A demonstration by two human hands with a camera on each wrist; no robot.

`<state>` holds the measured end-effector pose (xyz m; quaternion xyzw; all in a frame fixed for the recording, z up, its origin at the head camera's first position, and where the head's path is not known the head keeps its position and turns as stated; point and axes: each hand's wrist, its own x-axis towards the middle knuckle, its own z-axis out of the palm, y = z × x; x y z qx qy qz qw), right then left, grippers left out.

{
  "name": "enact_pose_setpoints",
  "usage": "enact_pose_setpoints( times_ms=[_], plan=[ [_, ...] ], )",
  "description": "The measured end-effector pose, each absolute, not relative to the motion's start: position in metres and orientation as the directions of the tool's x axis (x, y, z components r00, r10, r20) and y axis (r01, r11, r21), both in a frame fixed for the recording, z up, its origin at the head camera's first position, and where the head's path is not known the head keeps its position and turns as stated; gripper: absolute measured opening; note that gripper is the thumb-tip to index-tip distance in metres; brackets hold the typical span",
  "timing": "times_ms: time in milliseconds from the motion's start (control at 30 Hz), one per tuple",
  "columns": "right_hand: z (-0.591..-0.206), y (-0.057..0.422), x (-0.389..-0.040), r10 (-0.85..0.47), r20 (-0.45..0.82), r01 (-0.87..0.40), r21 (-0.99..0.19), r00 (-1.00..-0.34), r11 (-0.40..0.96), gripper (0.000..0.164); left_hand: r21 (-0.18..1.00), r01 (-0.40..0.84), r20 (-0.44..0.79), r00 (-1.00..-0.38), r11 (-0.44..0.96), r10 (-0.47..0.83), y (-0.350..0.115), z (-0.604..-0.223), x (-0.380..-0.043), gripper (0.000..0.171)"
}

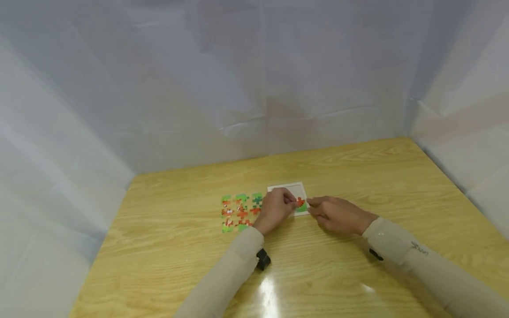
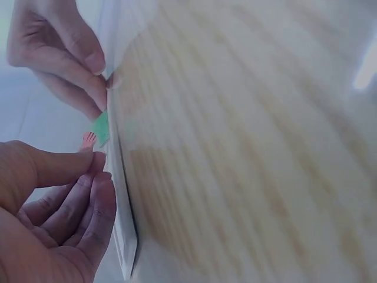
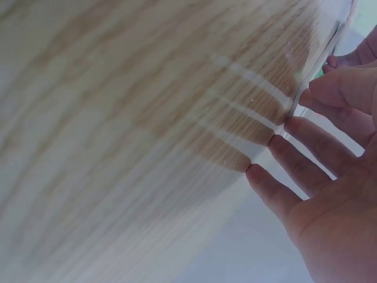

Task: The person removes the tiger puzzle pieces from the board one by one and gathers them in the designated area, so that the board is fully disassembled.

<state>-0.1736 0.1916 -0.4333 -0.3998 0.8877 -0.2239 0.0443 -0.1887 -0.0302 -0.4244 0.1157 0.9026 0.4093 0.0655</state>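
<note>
In the head view a white puzzle frame (image 1: pixel 304 191) lies on the table, with orange and green puzzle artwork (image 1: pixel 301 204) in its near right corner. My left hand (image 1: pixel 276 210) reaches over the frame. Its thumb and index fingertips (image 2: pixel 97 159) pinch together at the edge of the orange puzzle piece (image 2: pixel 88 140); the fingers hide much of the grip. At the frame's right side, my right hand (image 1: pixel 336 214) holds the border between thumb and fingers. In the right wrist view its other fingertips (image 3: pixel 259 171) touch the tabletop.
Left of the frame, several loose puzzle pieces (image 1: pixel 240 212) in orange, green and white lie in rows, partly behind the left hand. The wooden table (image 1: pixel 179 265) has white sheeting (image 1: pixel 199 88) behind and at both sides. A black wrist device (image 1: pixel 263 259) sits at the left cuff.
</note>
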Motion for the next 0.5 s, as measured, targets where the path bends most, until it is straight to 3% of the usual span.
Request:
enact_pose_setpoints(
  times_ms=[500],
  plan=[
    [-0.431,0.19,-0.174,-0.728,0.097,-0.686,-0.437,-0.679,0.582,0.026,0.775,0.209,0.057,-0.963,0.597,0.263,-0.066,-0.401,-0.182,0.007]
  ],
)
